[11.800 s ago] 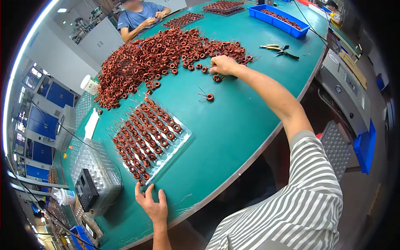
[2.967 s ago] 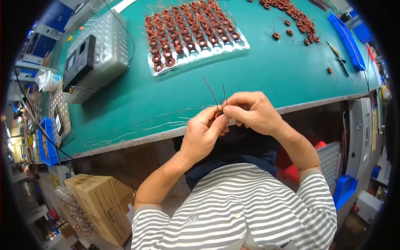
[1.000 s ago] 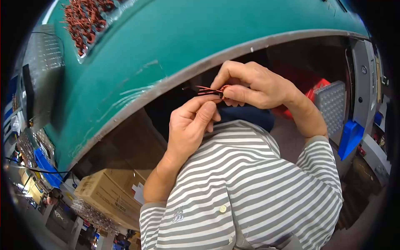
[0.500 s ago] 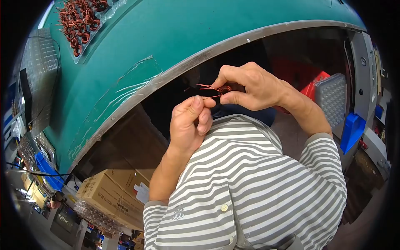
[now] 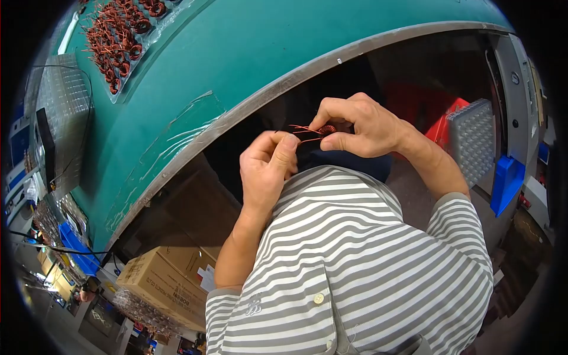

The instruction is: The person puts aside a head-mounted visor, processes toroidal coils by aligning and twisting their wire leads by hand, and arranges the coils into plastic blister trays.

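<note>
Between one and two o'clock from mid-view, off the bench (image 5: 254,53), the right hand's (image 5: 365,127) fingers pinch a copper-wound toroidal coil (image 5: 327,129), its leads toward nine o'clock. The left hand's (image 5: 263,168) fingers, close against it a second ago, have slid outward and pinch one lead (image 5: 310,141), now seemingly drawn straight between the hands. A clear tray (image 5: 144,54) of similar coils lies toward ten o'clock.

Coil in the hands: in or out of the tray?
Out: the right hand holds the coil off the table, away from the tray.
</note>
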Tool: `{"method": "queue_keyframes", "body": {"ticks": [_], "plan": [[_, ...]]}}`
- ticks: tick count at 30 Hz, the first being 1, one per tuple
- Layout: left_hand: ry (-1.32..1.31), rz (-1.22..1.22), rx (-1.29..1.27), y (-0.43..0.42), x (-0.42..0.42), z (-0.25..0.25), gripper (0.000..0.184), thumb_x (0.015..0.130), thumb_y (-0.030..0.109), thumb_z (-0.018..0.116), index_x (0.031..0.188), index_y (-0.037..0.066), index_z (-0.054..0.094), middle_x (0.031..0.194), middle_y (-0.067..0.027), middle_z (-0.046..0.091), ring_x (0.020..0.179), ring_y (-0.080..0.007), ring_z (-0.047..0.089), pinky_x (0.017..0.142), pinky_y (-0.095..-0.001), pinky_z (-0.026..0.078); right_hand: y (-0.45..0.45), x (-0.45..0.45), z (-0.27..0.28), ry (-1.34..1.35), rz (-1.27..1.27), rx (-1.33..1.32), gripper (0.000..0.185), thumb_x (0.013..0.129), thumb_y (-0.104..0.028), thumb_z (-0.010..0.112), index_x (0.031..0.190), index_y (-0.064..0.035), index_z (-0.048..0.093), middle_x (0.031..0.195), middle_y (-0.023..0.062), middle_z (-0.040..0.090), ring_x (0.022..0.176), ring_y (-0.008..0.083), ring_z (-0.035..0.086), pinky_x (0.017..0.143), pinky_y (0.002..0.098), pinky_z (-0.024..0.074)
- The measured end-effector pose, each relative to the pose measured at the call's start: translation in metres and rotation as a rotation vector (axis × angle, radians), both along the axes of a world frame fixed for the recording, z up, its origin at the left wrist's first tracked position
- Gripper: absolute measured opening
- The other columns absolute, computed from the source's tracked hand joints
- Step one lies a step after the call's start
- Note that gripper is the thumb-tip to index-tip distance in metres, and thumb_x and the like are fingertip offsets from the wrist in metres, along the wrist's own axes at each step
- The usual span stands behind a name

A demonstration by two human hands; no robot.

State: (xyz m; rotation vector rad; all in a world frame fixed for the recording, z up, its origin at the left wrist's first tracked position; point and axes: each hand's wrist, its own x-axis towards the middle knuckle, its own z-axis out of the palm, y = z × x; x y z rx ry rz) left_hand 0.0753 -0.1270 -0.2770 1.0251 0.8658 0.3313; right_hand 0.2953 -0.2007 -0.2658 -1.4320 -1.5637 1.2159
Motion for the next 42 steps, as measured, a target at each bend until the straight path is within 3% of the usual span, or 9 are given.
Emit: {"method": "queue_keyframes", "body": {"ticks": [6, 13, 15, 17, 19, 24, 33, 37, 42], "plan": [[0.103, 0.06, 0.662, 0.001, 0.008, -0.008, 0.013, 0.092, 0.009, 0.067, 0.084, -0.002, 0.068, 0.07, -0.0062, 0.058, 0.059, -0.0108, 0.05, 0.053, -0.0254, 0.038, 0.0, 0.001, 0.002, -0.029, 0.115, 0.074, 0.024, 0.078, -0.011, 0.076, 0.096, -0.0012, 0.064, 0.071, 0.0093, 0.065, 0.059, 0.0203, 0.063, 0.053, 0.0299, 0.0478], [-0.109, 0.041, 0.467, 0.003, 0.006, -0.001, 0.014, 0.094, 0.01, 0.064, 0.089, -0.001, 0.07, 0.071, -0.0029, 0.056, 0.06, -0.0083, 0.048, 0.053, -0.0231, 0.036, -0.002, 0.015, 0.012, 0.026, 0.013, -0.041, 0.019, 0.08, -0.013, 0.072, 0.093, -0.0016, 0.062, 0.063, 0.0071, 0.059, 0.052, 0.0178, 0.055, 0.051, 0.0316, 0.0416], [-0.089, -0.022, 0.591, 0.006, 0.007, -0.003, 0.014, 0.094, 0.01, 0.064, 0.089, -0.002, 0.071, 0.073, -0.0033, 0.058, 0.062, -0.0083, 0.048, 0.054, -0.023, 0.036, -0.005, 0.017, 0.006, -0.003, 0.031, 0.017, 0.018, 0.081, -0.012, 0.071, 0.093, -0.0017, 0.061, 0.063, 0.0071, 0.059, 0.054, 0.0187, 0.056, 0.052, 0.0317, 0.0419], [-0.108, -0.079, 0.545, 0.008, 0.004, -0.002, 0.012, 0.093, 0.007, 0.066, 0.101, -0.002, 0.067, 0.086, -0.0059, 0.063, 0.075, -0.0107, 0.057, 0.066, -0.0224, 0.044, -0.007, 0.016, 0.007, 0.04, 0.05, -0.055, 0.019, 0.081, -0.011, 0.07, 0.095, -0.002, 0.061, 0.066, 0.0073, 0.06, 0.056, 0.0198, 0.056, 0.052, 0.0317, 0.0421], [-0.175, -0.089, 0.374, 0.008, 0.001, 0.0, 0.031, 0.092, 0.003, 0.066, 0.122, -0.001, 0.057, 0.098, -0.0094, 0.066, 0.088, -0.0137, 0.062, 0.079, -0.0244, 0.05, -0.006, 0.015, 0.006, -0.004, 0.04, 0.05, 0.021, 0.081, -0.011, 0.069, 0.097, -0.002, 0.06, 0.069, 0.0082, 0.061, 0.056, 0.0203, 0.056, 0.052, 0.0321, 0.042], [-0.108, -0.103, 0.238, -0.003, 0.017, 0.007, 0.038, 0.095, 0.005, 0.062, 0.131, 0.001, 0.048, 0.101, -0.0107, 0.066, 0.091, -0.0145, 0.064, 0.083, -0.0281, 0.054, -0.009, 0.015, 0.006, -0.06, -0.027, 0.087, 0.033, 0.078, -0.015, 0.077, 0.103, -0.0011, 0.061, 0.076, 0.0085, 0.062, 0.061, 0.0188, 0.061, 0.054, 0.0291, 0.0473], [0.041, -0.084, 0.287, -0.005, 0.028, 0.006, 0.011, 0.089, 0.009, 0.071, 0.091, -0.001, 0.067, 0.074, -0.0065, 0.071, 0.066, -0.0086, 0.066, 0.06, -0.0217, 0.051, -0.009, 0.0, 0.007, -0.209, -0.04, 0.199, 0.02, 0.076, -0.008, 0.072, 0.09, -0.0014, 0.059, 0.069, 0.0116, 0.063, 0.059, 0.0262, 0.063, 0.052, 0.0333, 0.0496], [0.032, -0.105, 0.529, -0.002, 0.025, 0.01, 0.01, 0.086, 0.007, 0.073, 0.085, -0.002, 0.068, 0.073, -0.0089, 0.072, 0.065, -0.0113, 0.068, 0.058, -0.0231, 0.052, -0.007, -0.002, 0.015, -0.337, 0.016, 0.268, 0.018, 0.075, -0.006, 0.07, 0.088, -0.0026, 0.059, 0.067, 0.0109, 0.062, 0.057, 0.0262, 0.062, 0.051, 0.034, 0.0493], [0.025, -0.119, 0.402, -0.001, 0.014, 0.013, 0.01, 0.086, 0.007, 0.073, 0.086, -0.002, 0.068, 0.072, -0.0065, 0.07, 0.064, -0.0082, 0.065, 0.057, -0.0211, 0.05, -0.006, -0.008, 0.021, -0.376, 0.017, 0.424, 0.021, 0.072, -0.005, 0.075, 0.088, -0.002, 0.062, 0.069, 0.0081, 0.063, 0.057, 0.0222, 0.064, 0.049, 0.0313, 0.0495]]}}
